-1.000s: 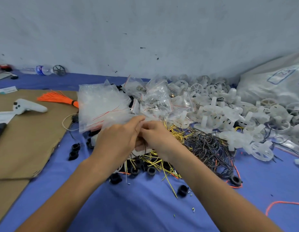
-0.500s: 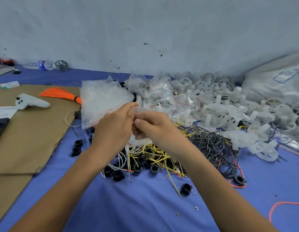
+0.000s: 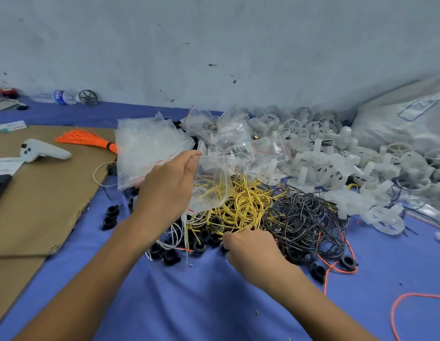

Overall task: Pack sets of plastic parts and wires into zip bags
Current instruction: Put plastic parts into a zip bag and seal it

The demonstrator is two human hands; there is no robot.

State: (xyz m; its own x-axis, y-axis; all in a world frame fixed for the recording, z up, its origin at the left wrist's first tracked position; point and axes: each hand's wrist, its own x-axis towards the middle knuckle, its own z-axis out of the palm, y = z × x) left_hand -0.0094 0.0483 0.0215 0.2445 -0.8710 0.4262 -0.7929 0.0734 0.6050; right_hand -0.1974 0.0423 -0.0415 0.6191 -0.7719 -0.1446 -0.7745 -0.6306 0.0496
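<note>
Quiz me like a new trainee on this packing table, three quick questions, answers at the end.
1. True or false: the left hand holds a clear zip bag by its top edge.
2. The right hand reaches down into: A) white wheels, B) black rings and yellow wires, C) empty bags.
3. What colour is the tied wire bundle lying on the cardboard?
Key: 1 true; 2 B; 3 orange.

Glossy clear plastic zip bag (image 3: 212, 177), matt blue cloth (image 3: 214, 303), rough brown cardboard (image 3: 41, 205)
</note>
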